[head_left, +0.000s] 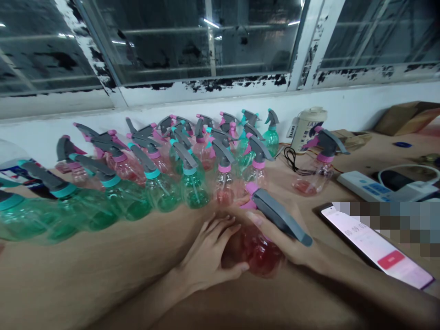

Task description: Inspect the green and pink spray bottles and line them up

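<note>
A pink-tinted spray bottle [263, 254] with a grey and pink trigger head stands upright or nearly so on the table in front of me. My right hand [277, 233] is wrapped round its neck, just under the spray head. Beside the bottle's left side, my left hand [213, 250] has its fingers stretched out and apart. Its thumb tip reaches the front of the bottle; whether it touches cannot be made out. Just beyond my hands stand another pink spray bottle [225, 188] and a green spray bottle [195, 192].
Several green and pink spray bottles crowd the back and left of the wooden table [85, 275]. One pink bottle [309, 181] stands apart at right. Further right are a phone [374, 247] showing a timer, a power strip [364, 187], a cup [309, 126] and a cardboard box [405, 117].
</note>
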Demonstrator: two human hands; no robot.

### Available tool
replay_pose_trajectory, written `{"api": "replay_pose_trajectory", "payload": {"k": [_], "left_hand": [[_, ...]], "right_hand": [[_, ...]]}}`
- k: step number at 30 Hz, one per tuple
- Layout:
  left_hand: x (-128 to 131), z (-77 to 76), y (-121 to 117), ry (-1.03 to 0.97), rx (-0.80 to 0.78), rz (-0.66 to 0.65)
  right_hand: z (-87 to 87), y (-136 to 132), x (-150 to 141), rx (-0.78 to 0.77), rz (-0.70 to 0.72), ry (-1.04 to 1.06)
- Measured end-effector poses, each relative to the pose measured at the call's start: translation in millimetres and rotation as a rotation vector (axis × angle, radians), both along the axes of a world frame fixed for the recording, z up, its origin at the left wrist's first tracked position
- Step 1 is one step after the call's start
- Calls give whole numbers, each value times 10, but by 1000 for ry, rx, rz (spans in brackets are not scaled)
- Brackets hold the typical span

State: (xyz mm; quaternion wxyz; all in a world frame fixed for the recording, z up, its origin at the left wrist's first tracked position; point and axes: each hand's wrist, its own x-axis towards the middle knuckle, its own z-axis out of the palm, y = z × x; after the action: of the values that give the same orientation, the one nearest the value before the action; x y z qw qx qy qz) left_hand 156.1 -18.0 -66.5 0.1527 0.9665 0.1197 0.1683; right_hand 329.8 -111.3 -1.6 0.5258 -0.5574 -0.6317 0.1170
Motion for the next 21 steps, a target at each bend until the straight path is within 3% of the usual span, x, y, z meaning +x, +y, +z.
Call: {"api": "replay_pose_trajectory", "payload": {"k": [12,21], "left_hand": [[3,24,6,17,-10,-2],[5,10,9,31,16,1]], "right_hand": [[84,32,-5,-26,10,-17],[9,57,22,43,-1,-93]]}}
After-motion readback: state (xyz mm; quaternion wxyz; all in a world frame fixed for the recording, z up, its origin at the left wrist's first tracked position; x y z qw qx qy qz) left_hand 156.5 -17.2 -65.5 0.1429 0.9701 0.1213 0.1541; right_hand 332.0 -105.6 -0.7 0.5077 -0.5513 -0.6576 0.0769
